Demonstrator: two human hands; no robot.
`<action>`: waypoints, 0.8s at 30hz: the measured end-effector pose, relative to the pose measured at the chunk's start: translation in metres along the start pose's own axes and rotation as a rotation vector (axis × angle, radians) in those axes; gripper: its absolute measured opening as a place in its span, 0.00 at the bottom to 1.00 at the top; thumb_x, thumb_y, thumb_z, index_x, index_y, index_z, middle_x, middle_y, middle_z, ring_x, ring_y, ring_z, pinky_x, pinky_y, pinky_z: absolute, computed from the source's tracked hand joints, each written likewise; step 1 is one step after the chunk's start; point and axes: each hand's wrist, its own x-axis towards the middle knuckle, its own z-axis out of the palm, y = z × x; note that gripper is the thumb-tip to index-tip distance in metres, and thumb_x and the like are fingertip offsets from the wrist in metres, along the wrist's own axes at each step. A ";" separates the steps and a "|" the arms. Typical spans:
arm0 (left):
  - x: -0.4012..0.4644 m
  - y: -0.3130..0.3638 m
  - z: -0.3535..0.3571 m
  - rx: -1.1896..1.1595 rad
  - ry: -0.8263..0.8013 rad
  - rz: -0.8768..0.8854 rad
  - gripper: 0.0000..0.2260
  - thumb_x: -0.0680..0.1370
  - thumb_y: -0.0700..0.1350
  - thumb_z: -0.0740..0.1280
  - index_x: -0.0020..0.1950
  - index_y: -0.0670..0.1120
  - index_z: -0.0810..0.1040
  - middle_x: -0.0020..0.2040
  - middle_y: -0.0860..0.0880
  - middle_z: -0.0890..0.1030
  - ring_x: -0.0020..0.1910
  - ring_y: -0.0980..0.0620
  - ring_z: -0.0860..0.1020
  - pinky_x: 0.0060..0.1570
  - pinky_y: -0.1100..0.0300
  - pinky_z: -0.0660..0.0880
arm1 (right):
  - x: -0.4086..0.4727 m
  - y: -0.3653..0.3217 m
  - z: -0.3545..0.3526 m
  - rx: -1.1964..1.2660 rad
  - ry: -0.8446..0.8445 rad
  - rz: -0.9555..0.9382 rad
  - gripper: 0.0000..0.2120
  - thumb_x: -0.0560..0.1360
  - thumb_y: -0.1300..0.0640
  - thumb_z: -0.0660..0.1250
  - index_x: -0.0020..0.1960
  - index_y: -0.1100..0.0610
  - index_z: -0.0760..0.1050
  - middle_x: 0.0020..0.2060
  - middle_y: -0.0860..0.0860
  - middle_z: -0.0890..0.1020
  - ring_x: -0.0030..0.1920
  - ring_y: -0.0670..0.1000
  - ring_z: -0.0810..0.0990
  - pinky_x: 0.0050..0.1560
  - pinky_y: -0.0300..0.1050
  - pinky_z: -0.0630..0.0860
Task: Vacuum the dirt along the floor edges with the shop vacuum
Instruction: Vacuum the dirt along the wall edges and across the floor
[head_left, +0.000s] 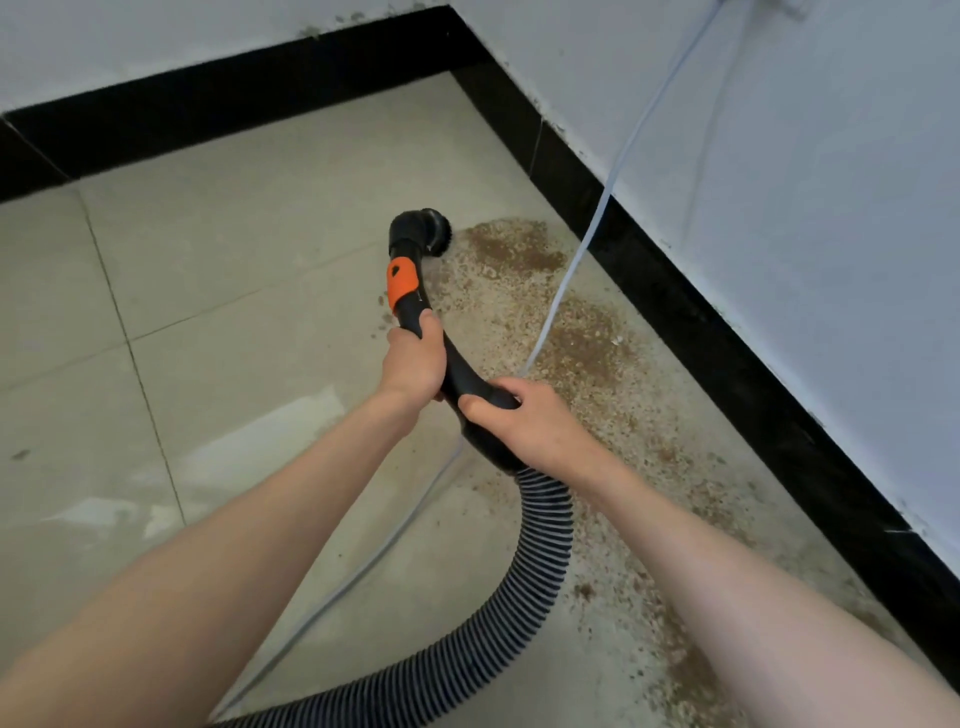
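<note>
Pale beige floor tiles (218, 249) meet a black skirting board (691, 291) under white walls (810, 156), forming a corner at the far side. Both bare forearms reach forward from the near edge. The left hand (413, 361) wraps its fingers round the curved black plastic vacuum wand (452, 364) just below its orange collar (402, 280). The right hand (519, 415) grips the wand nearer, thumb over the top, just above the ribbed black-and-grey hose (540, 561), which curls down to the near left. The wand's long axis runs near to far, ending in a round black brush nozzle (428, 231) facing right at the left edge of a band of brown gritty dirt (571, 343) along the right skirting. A pale blue cable (582, 244) hangs from the wall across the dirt.
</note>
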 end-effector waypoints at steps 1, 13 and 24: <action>0.004 0.003 0.002 -0.003 -0.015 0.000 0.23 0.82 0.54 0.51 0.68 0.37 0.63 0.55 0.42 0.74 0.48 0.44 0.74 0.48 0.52 0.75 | 0.003 -0.001 -0.001 0.000 0.013 0.000 0.13 0.72 0.44 0.69 0.42 0.54 0.79 0.36 0.52 0.81 0.39 0.54 0.81 0.37 0.44 0.72; 0.035 0.046 0.049 0.164 -0.239 0.119 0.21 0.82 0.55 0.51 0.58 0.38 0.69 0.45 0.43 0.75 0.45 0.44 0.76 0.44 0.51 0.76 | 0.021 0.005 -0.026 0.174 0.215 0.115 0.19 0.73 0.44 0.67 0.49 0.60 0.78 0.44 0.54 0.83 0.43 0.52 0.81 0.44 0.47 0.76; 0.046 0.055 0.046 0.204 -0.275 0.140 0.19 0.82 0.54 0.50 0.55 0.39 0.69 0.42 0.44 0.75 0.43 0.44 0.76 0.48 0.50 0.77 | 0.029 -0.005 -0.018 0.211 0.237 0.116 0.17 0.75 0.46 0.66 0.51 0.60 0.78 0.43 0.53 0.81 0.40 0.50 0.78 0.40 0.44 0.73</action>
